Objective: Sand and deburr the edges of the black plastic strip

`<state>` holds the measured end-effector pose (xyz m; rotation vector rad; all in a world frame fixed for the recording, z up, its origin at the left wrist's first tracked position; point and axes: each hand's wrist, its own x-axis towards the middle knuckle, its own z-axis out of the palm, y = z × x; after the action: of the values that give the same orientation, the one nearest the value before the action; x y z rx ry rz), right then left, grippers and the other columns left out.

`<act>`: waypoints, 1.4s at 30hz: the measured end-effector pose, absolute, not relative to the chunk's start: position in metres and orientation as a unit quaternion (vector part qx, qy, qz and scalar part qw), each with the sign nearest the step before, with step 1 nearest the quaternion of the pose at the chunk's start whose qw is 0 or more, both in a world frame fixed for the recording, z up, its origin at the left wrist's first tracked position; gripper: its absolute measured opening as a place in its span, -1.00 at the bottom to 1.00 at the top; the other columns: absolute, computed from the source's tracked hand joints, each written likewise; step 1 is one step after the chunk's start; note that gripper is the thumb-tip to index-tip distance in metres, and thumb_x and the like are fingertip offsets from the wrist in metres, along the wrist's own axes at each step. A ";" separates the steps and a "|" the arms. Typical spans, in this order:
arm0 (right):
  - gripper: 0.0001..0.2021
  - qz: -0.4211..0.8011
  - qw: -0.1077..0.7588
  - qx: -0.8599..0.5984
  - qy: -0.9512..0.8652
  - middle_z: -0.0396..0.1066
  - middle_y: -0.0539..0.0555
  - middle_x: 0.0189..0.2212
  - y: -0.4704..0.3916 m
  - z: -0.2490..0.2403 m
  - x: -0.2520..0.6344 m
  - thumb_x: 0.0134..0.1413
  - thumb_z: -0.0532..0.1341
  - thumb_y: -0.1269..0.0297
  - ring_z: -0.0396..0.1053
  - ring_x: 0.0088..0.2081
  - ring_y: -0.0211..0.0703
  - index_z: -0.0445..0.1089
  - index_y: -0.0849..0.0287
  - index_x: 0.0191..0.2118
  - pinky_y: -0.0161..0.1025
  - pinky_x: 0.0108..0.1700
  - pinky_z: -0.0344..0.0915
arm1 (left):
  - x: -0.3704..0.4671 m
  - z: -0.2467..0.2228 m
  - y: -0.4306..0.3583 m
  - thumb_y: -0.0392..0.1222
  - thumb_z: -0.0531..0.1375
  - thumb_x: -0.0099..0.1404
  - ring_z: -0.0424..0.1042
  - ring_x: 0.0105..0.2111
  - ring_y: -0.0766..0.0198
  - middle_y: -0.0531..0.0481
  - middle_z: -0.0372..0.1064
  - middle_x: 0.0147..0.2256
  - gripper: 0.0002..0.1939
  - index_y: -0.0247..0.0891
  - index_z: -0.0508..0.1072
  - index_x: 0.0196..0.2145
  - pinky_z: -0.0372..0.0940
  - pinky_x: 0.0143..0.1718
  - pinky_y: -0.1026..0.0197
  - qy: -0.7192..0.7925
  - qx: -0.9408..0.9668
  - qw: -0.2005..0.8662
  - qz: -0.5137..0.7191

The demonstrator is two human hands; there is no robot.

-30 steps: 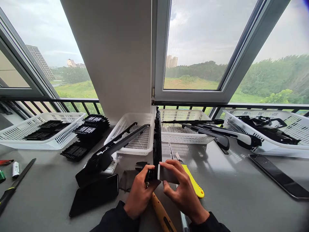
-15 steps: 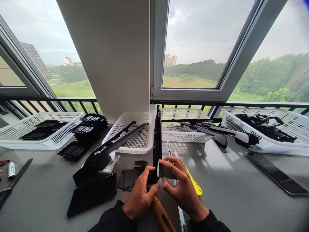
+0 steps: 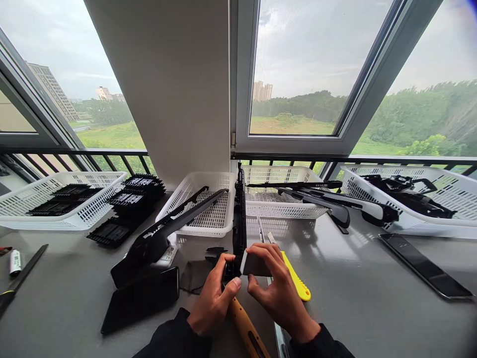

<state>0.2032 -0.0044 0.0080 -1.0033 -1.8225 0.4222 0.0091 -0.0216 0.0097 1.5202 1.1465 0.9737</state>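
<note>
Between the fingers and thumb of my left hand [image 3: 211,303] is the near end of a long, narrow black plastic strip [image 3: 239,214], which runs away from me between two baskets. My right hand [image 3: 281,286] pinches a small flat dark grey rectangular piece [image 3: 257,264] with a pale edge, close beside the strip's near end. Whether the piece touches the strip, I cannot tell. Below my hands lies a tool with a wooden handle [image 3: 246,325], its far end hidden. A yellow-handled knife [image 3: 296,281] rests just beyond my right hand, and black calipers [image 3: 216,252] lie beyond my left.
White perforated baskets [image 3: 203,230] line the back of the grey table [image 3: 354,318], several holding black parts. Stacked black grids [image 3: 130,204] and a long black-grey part [image 3: 160,241] are at left. Dark phone-like slabs [image 3: 141,303] lie left and right. A metal strip [image 3: 279,338] passes under my right wrist.
The black strip's near end and my left hand have shifted slightly left. My left thumb has moved left, and the grey piece is tilted a little more. The whole view has drifted slightly too.
</note>
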 end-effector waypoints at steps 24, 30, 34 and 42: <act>-0.49 0.253 0.447 -0.426 -0.745 0.53 0.06 0.02 -0.003 0.007 0.212 0.10 0.29 0.43 0.49 0.06 -0.01 0.57 -0.05 0.17 -0.09 0.12 0.45 | 0.012 0.012 -0.023 0.06 0.10 0.43 0.21 -0.30 0.19 0.09 0.18 -0.32 -0.75 -0.16 0.32 -0.23 0.17 -0.19 0.12 0.456 0.612 0.481 0.432; -0.48 0.258 0.447 -0.433 -0.739 0.53 0.07 0.02 -0.001 0.005 0.213 0.11 0.31 0.42 0.48 0.06 0.00 0.57 -0.04 0.19 -0.06 0.15 0.44 | 0.013 0.011 -0.023 0.06 0.10 0.42 0.21 -0.30 0.18 0.09 0.20 -0.32 -0.76 -0.16 0.33 -0.21 0.18 -0.20 0.13 0.465 0.604 0.480 0.434; -0.47 0.286 0.431 -0.418 -0.747 0.52 0.06 0.03 -0.002 0.006 0.212 0.07 0.31 0.46 0.47 0.08 -0.02 0.58 -0.04 0.17 -0.09 0.16 0.44 | 0.012 0.014 -0.023 0.04 0.09 0.45 0.24 -0.29 0.17 0.08 0.23 -0.31 -0.77 -0.16 0.36 -0.19 0.19 -0.18 0.13 0.478 0.604 0.466 0.436; -0.47 0.294 0.439 -0.433 -0.730 0.52 0.10 0.04 -0.003 0.006 0.209 0.13 0.30 0.41 0.46 0.09 0.00 0.57 -0.02 0.23 -0.04 0.18 0.43 | 0.012 0.016 -0.023 0.06 0.09 0.45 0.26 -0.31 0.17 0.08 0.25 -0.31 -0.75 -0.16 0.37 -0.15 0.19 -0.21 0.14 0.479 0.593 0.475 0.440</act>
<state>0.2087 -0.0025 0.0064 -1.0755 -1.8145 0.7315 0.0117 -0.0230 0.0162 1.4494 1.1708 1.0749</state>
